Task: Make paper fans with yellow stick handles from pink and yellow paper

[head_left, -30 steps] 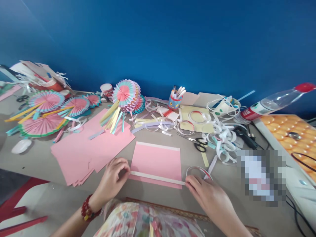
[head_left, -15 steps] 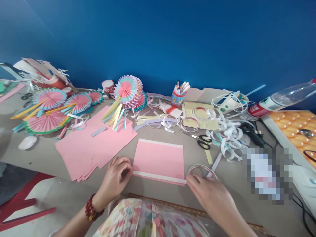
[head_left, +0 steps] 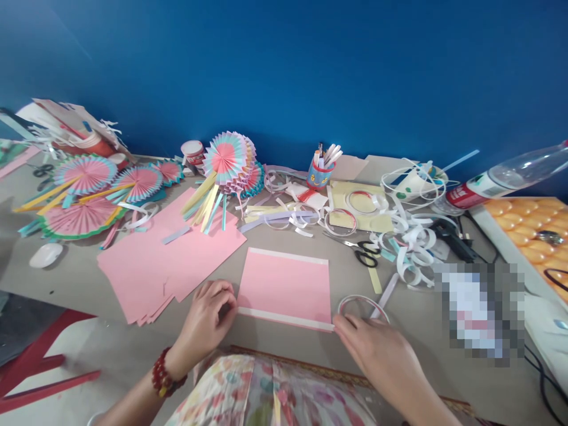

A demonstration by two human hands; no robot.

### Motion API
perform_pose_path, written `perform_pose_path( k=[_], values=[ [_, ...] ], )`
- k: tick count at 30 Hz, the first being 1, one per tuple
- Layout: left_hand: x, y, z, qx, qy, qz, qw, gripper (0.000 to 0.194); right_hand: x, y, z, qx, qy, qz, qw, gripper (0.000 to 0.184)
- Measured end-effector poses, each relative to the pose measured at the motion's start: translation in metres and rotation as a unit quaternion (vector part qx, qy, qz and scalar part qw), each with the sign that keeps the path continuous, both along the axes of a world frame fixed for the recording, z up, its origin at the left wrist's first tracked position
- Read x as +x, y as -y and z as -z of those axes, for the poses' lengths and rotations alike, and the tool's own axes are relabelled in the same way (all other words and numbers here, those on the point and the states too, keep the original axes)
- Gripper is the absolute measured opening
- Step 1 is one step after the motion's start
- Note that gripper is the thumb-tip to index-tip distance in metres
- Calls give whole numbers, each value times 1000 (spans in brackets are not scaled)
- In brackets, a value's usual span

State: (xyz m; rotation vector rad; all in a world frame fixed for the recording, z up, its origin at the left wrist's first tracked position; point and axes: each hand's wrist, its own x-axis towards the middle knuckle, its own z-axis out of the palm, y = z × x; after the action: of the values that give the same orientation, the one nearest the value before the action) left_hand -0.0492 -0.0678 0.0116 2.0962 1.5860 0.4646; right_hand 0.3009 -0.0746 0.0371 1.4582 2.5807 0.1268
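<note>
A pink paper sheet (head_left: 286,285) lies flat on the grey table (head_left: 80,278), with a white tape strip (head_left: 284,318) along its near edge and another along its far edge. My left hand (head_left: 208,316) is curled, fingertips pinching the strip's left end at the sheet's corner. My right hand (head_left: 377,355) presses pinched fingertips on the strip's right end. A tape roll (head_left: 361,305) lies just beyond my right hand.
A stack of pink sheets (head_left: 164,260) lies to the left. Folded paper fans (head_left: 84,195) sit at the far left, another fan (head_left: 228,160) stands mid-table. Scissors (head_left: 359,251), curled white strips (head_left: 412,242), a pen cup (head_left: 320,173) and a plastic bottle (head_left: 501,180) crowd the right.
The view has shifted slightly. Both hands stay at the two ends of the near tape strip, with almost no movement.
</note>
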Motion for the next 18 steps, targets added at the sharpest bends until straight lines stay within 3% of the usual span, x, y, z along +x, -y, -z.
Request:
perform_pose_path(
  k=[18],
  values=[
    [-1,0,1,3,-15,9,1000,12,0,1,3,4,-15,-3,1000,16]
  ],
)
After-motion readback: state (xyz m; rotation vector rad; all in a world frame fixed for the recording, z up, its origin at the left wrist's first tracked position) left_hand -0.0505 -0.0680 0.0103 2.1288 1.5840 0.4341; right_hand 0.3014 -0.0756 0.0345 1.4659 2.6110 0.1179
